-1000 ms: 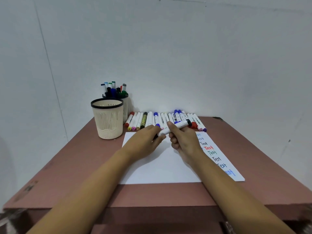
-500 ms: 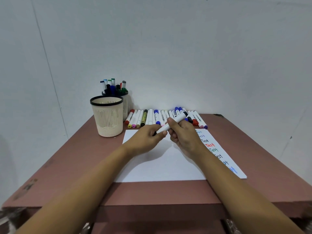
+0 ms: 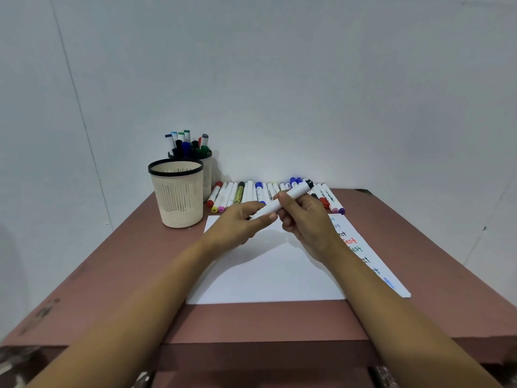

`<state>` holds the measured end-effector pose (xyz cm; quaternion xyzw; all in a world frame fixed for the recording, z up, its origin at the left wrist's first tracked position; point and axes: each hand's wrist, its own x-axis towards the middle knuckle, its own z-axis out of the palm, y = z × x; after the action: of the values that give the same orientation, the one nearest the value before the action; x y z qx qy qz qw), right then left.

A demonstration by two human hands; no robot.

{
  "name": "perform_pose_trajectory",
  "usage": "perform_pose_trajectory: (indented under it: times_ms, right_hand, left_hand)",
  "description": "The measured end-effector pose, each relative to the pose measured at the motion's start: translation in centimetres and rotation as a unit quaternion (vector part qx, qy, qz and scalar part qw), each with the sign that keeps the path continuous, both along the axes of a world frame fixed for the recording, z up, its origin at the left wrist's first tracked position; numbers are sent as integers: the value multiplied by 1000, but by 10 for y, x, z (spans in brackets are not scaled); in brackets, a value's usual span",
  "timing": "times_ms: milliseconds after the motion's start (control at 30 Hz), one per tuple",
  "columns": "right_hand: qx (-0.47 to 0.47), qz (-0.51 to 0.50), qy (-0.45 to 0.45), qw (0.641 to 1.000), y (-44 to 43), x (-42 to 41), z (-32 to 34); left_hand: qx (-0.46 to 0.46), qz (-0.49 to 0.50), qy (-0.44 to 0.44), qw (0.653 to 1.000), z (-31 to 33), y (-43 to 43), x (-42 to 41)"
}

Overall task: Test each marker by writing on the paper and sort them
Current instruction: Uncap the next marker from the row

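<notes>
Right hand (image 3: pixel 305 219) is above the far edge of the paper (image 3: pixel 268 275), fingers curled round a white marker (image 3: pixel 291 196). The marker has a black end and tilts up to the right. Left hand (image 3: pixel 237 225) pinches its lower end. The marker is clear of the table (image 3: pixel 117 275).
</notes>
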<state>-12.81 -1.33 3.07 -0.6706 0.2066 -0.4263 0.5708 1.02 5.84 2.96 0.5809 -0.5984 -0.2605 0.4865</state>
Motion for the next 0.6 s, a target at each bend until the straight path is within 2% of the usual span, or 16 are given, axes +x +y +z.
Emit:
perform_pose_trajectory:
  times_ms: [100,200,300,400,600]
  right_hand:
    - [80,-19,-52,995,2,-1,6]
    - [191,-44,-149,969,-2,-7,12]
    - [258,-42,-188,947,-6,-13,12]
    - [247,-56,-148,956,-7,-20,10]
    - [173,-103,-33,979,-6,-46,10]
  left_hand:
    - [6,54,-73,996,-1,-3,5]
    - [33,114,-167,979,-7,-7,19]
    - [19,154,-257,954,-14,-10,26]
    - [37,146,-349,925,-18,-8,26]
    - [125,78,-440,886,-7,-8,29]
